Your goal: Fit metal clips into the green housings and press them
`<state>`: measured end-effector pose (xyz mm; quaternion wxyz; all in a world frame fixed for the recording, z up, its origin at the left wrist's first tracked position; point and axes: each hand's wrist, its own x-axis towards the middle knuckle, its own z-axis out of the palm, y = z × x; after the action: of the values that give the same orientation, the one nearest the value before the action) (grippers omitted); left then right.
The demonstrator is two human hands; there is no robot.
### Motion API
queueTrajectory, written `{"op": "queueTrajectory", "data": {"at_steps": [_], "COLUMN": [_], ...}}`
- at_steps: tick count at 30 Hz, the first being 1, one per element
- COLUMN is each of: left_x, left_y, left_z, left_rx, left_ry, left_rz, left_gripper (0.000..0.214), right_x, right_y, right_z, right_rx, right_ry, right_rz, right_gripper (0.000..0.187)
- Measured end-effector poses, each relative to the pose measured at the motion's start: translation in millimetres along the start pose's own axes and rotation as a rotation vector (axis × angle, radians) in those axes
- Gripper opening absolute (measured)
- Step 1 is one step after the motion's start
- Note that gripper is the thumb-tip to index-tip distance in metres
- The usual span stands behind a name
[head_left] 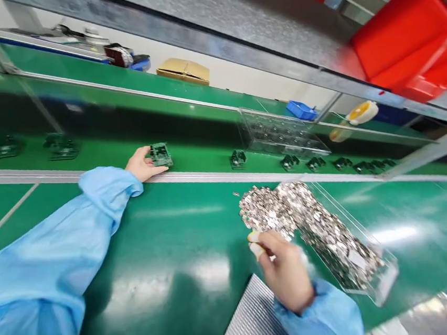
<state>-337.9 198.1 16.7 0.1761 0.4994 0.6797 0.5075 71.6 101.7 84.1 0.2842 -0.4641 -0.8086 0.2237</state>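
My left hand (143, 165) grips a green circuit board (161, 154) by its left and near edges, at the near rim of the sunken green strip. My right hand (283, 265) is at the near edge of a heap of small silvery metal pieces (269, 211). Its thumb and index finger, capped in white and yellow finger covers, are pinched together; anything between them is too small to make out. More metal pieces fill a clear tray (389, 278) that lies tilted to the right of the heap. A grey ridged sheet (258, 323) lies partly under my right forearm.
Along the green strip (200, 157) stand several more boards (238, 159), left and right. Behind them is a clear box (289, 137). A metal shelf (220, 41) crosses overhead, carrying a red bin (420, 47). Farther back are a blue tray (302, 110) and a cardboard box (183, 70).
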Motion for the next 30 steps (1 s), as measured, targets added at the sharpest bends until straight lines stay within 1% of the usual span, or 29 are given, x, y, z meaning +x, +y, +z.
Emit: {"op": "queueTrajectory", "data": {"at_steps": [2, 3, 4, 6, 8, 10, 12, 14, 17, 20, 24, 26, 30], "left_x": [-32.3, -52.7, -75.4, -124.8, -173.7, -216.5, -250.8, -277.0, -303.7, -317.7, -322.5, -322.1, -320.6], "left_y": [22.1, 35.1, 49.3, 79.6, 109.6, 136.6, 158.9, 175.2, 186.6, 184.5, 175.3, 172.7, 171.3], "left_z": [21.2, 33.0, 44.7, 67.1, 87.0, 103.9, 118.0, 129.2, 140.3, 144.9, 145.1, 144.2, 141.9], "left_rx": [-0.200, -0.327, -0.460, -0.660, -0.785, -0.891, -0.970, -1.005, -0.994, -0.994, -1.015, -1.004, -0.965], "left_ry": [-0.060, -0.118, -0.191, -0.380, -0.579, -0.741, -0.832, -0.880, -0.941, -0.951, -0.934, -0.939, -0.969], "left_rz": [0.007, -0.006, -0.038, -0.137, -0.241, -0.334, -0.413, -0.467, -0.484, -0.410, -0.280, -0.248, -0.211], "left_gripper": [0.076, 0.074, 0.073, 0.066, 0.057, 0.054, 0.054, 0.055, 0.059, 0.058, 0.051, 0.048, 0.045], "right_x": [-38.1, -58.6, -79.1, -116.8, -146.3, -165.8, -176.8, -181.8, -183.1, -181.1, -179.1, -179.0, -177.5], "right_y": [-1.3, -1.1, -0.4, 2.1, 5.0, 7.4, 9.4, 10.8, 9.0, 2.4, -4.0, -4.7, -5.6], "right_z": [-28.1, -39.0, -46.6, -51.4, -43.8, -29.1, -13.9, -2.8, 4.9, 8.9, 18.2, 22.7, 26.0], "right_rx": [0.146, 0.233, 0.324, 0.492, 0.610, 0.700, 0.767, 0.797, 0.764, 0.715, 0.605, 0.508, 0.333], "right_ry": [0.179, 0.267, 0.345, 0.454, 0.507, 0.544, 0.590, 0.626, 0.684, 0.737, 0.726, 0.720, 0.695], "right_rz": [0.114, 0.198, 0.287, 0.439, 0.538, 0.588, 0.607, 0.611, 0.601, 0.567, 0.532, 0.498, 0.404], "right_gripper": [0.012, 0.014, 0.018, 0.025, 0.028, 0.028, 0.027, 0.027, 0.021, 0.016, 0.012, 0.011, 0.016]}}
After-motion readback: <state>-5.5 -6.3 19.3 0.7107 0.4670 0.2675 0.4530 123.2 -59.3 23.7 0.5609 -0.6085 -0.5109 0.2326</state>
